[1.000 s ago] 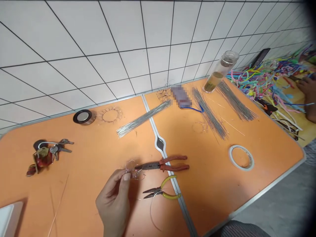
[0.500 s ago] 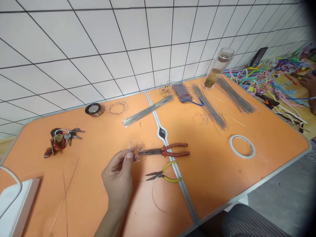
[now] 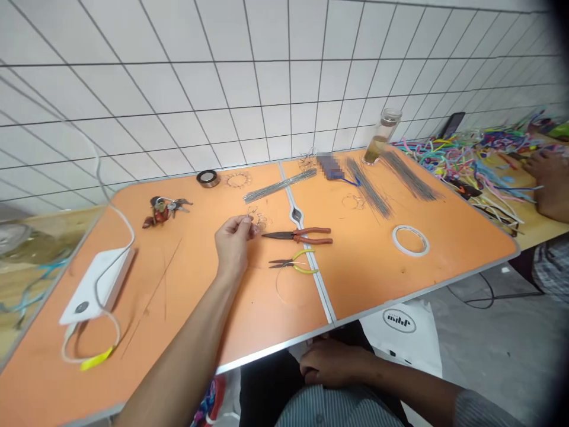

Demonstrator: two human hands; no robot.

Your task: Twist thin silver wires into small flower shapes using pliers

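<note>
Between the thumb and fingers of my left hand (image 3: 232, 240) is a small piece of thin wire bent into loops (image 3: 262, 222), held just above the orange table. To its right lie red-handled long-nose pliers (image 3: 297, 236). Nearer to me are smaller yellow-handled pliers (image 3: 293, 263), with a curved length of wire by their jaws. My right hand (image 3: 326, 362) is down at my lap, below the table's front edge. Its fingers are curled, and something pale shows beside them; what they hold, if anything, I cannot make out.
Bundles of straight wire (image 3: 280, 185), a tape roll (image 3: 208, 178), keys (image 3: 165, 210), a white ring (image 3: 411, 240) and a glass bottle (image 3: 381, 136) are on the table. A white power bank (image 3: 98, 284) with a cable lies left. At right, another person's hand (image 3: 544, 169) is near colourful strips.
The view has shifted, bringing the power bank and my lap into sight. My right hand now shows at my lap. My left hand still pinches the looped wire, now apart from the red-handled pliers.
</note>
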